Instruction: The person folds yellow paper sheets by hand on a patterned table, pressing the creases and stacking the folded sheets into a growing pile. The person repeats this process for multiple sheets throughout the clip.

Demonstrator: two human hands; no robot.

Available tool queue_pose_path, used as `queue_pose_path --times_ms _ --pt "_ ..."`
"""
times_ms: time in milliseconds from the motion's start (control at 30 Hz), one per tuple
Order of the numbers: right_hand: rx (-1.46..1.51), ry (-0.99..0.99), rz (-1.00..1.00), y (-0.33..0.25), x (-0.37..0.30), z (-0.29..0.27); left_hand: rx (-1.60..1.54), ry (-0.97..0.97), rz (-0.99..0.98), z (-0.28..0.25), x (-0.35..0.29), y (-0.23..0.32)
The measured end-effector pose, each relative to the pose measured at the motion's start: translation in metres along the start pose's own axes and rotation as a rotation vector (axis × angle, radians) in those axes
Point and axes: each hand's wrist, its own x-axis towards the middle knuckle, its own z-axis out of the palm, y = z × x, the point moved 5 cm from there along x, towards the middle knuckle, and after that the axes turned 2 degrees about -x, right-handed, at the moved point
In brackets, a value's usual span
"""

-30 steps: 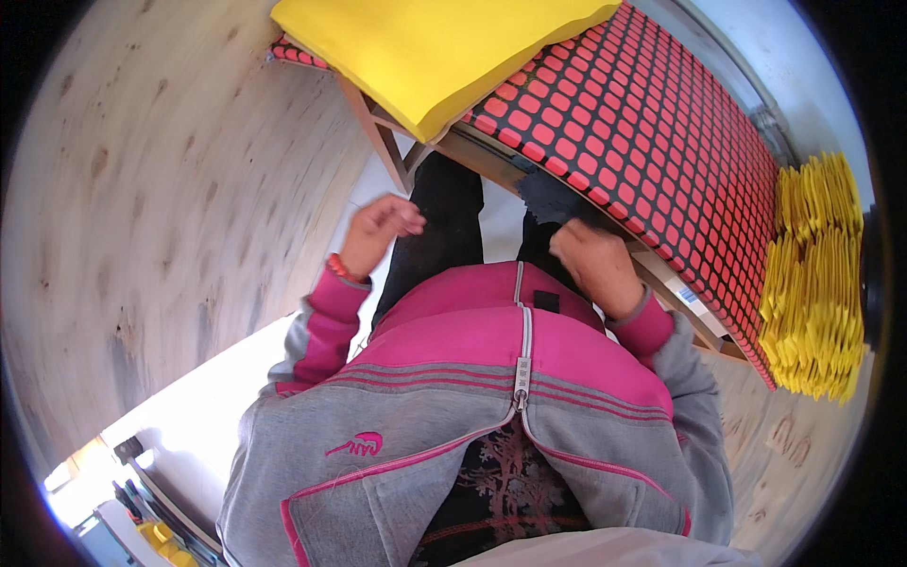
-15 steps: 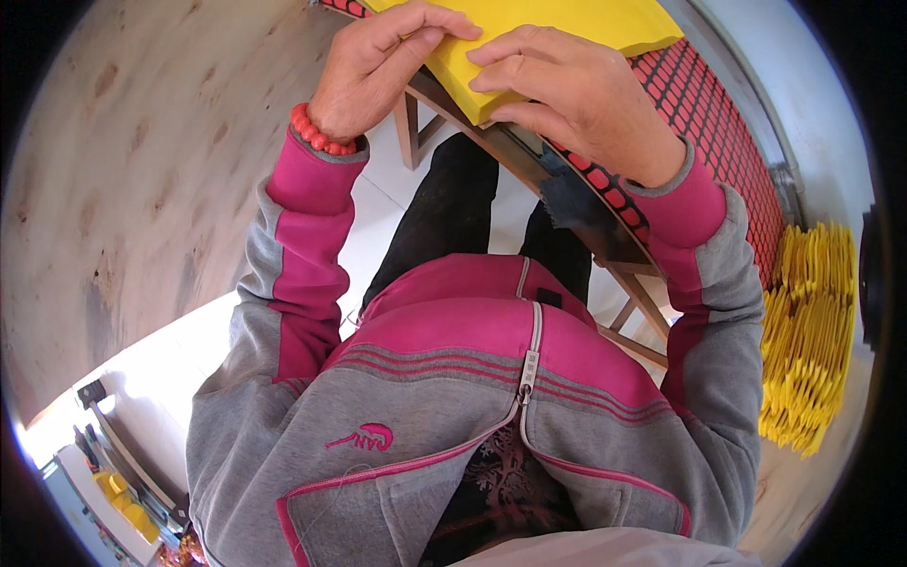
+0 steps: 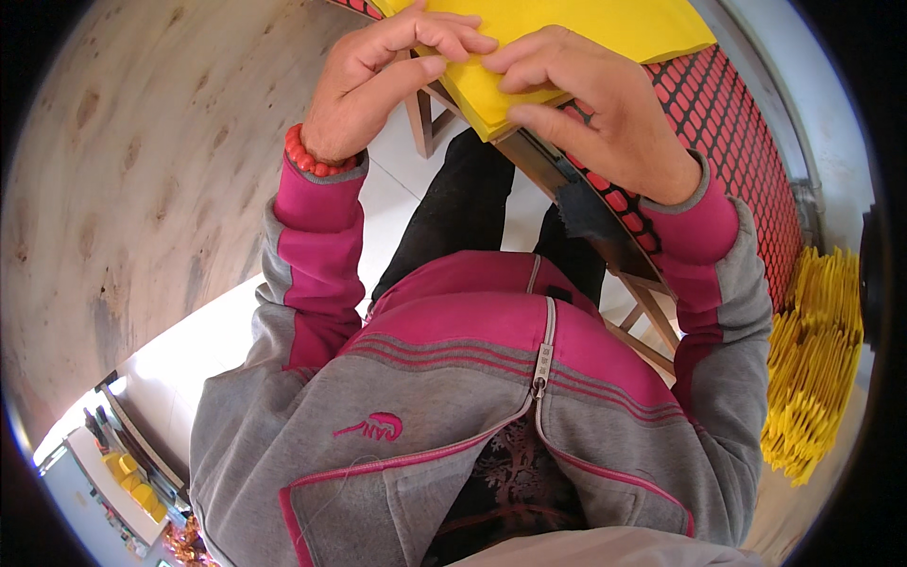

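Note:
A bright yellow folded sheet (image 3: 605,24), which looks like paper or thin cloth, lies at the top of the view. Its near corner points toward me over the table edge. My left hand (image 3: 378,80) rests at the sheet's left edge with fingers bent but apart and the thumb stretched toward the fold; a red bead bracelet circles that wrist. Opposite it, my right hand (image 3: 595,109) has curled fingers on the folded part and its thumb at the edge by the corner, gripping the sheet there. The undersides of the fingertips are hidden.
The yellow sheet lies on a table covered in a red and black grid pattern (image 3: 699,104). A tall stack of folded yellow pieces (image 3: 817,369) stands at the right by the wall. A pale wooden board (image 3: 142,189) fills the left. Wooden table legs (image 3: 647,312) show below.
The view has shifted slightly, so the sheet and both hands sit a little further right and lower. My left fingers have spread a little over the fold; my right hand stays by the corner.

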Motion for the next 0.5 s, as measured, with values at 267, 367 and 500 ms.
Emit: queue_pose_path --times_ms 267,367,500 --pt "-0.096 -0.032 -0.061 -0.0046 -0.0023 0.0013 -0.067 0.021 -0.034 0.0022 -0.0058 -0.0024" --pt "-0.075 -0.017 -0.050 -0.0020 -0.0032 0.0026 -0.079 0.024 -0.037 0.0030 -0.0051 -0.0013" --pt "-0.061 0.039 -0.020 -0.0006 -0.0036 0.0042 0.028 -0.010 -0.005 0.0034 -0.0034 -0.0002"
